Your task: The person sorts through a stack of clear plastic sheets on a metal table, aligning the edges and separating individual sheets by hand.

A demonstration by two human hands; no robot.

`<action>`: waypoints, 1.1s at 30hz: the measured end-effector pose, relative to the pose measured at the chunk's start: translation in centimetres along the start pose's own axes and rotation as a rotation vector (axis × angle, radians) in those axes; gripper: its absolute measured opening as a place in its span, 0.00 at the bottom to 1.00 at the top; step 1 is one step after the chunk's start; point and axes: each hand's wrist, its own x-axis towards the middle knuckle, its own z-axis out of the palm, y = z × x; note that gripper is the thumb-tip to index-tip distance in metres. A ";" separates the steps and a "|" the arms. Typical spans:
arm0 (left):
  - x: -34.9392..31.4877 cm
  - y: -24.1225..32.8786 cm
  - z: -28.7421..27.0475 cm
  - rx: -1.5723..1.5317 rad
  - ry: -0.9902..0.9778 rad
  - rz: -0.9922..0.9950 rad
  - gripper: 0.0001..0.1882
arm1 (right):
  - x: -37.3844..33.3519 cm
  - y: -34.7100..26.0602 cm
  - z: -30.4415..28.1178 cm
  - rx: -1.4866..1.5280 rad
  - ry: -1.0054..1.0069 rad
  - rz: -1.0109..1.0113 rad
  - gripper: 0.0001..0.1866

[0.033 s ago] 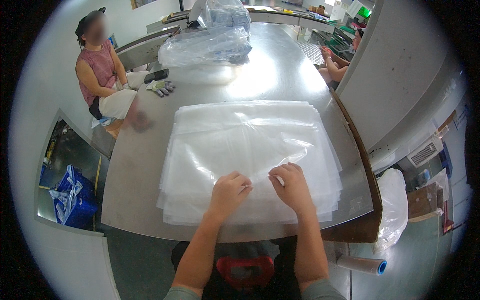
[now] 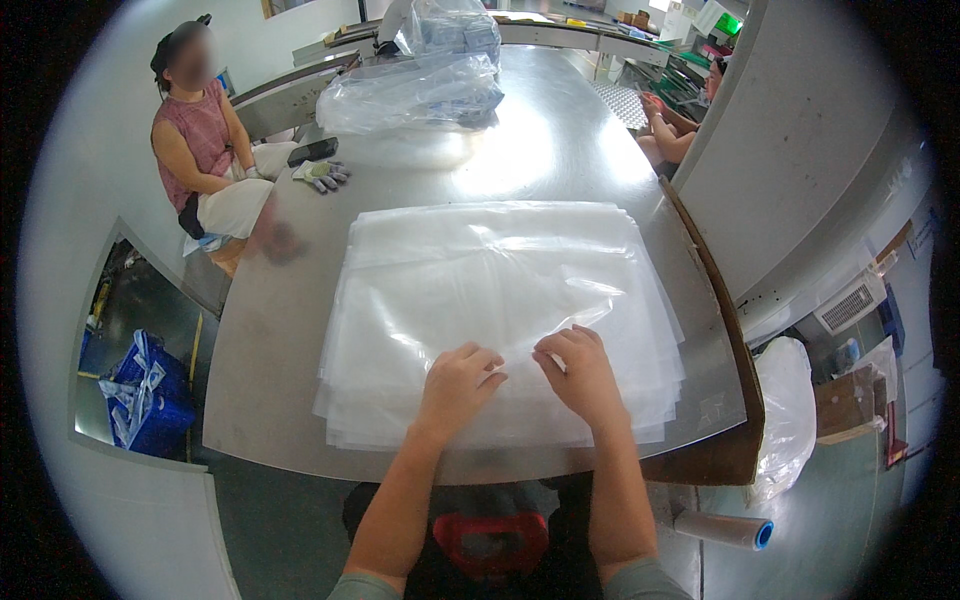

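Observation:
A broad stack of clear plastic sheets (image 2: 480,270) lies on the metal table in front of me, its edges unevenly layered. My left hand (image 2: 462,385) rests over the near half of the stack, thumb and fingers pinched on the top sheet. Just to its right, my right hand (image 2: 578,370) has its fingers curled and pinched on the same sheet. Only a narrow gap separates the fingertips of the two hands. The film between them is creased and shiny; exactly how much each hand grips is hard to see.
On the metal table (image 2: 270,370) are a glove (image 2: 322,177), a dark phone-like object (image 2: 314,151) and bagged goods (image 2: 420,95). One person (image 2: 195,130) sits at the left, another (image 2: 668,135) at the far right. A film roll (image 2: 722,530) and blue bin (image 2: 150,400) stand lower down.
My right hand has shifted very slightly left, towards my left hand. The stack and the people look the same.

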 end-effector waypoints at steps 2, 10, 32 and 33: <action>0.1 0.1 0.3 -0.006 0.032 0.007 0.08 | 0.1 -0.3 0.3 0.016 -0.009 -0.034 0.02; 0.2 -0.5 1.0 0.091 0.064 0.138 0.08 | -0.1 0.4 -0.2 -0.045 -0.035 -0.015 0.02; 0.3 0.9 1.4 0.127 0.076 0.236 0.09 | -0.9 1.5 -1.7 -0.034 -0.062 0.021 0.04; 0.4 1.1 1.2 0.121 0.058 0.204 0.09 | -0.9 1.5 -1.8 -0.045 -0.044 0.016 0.04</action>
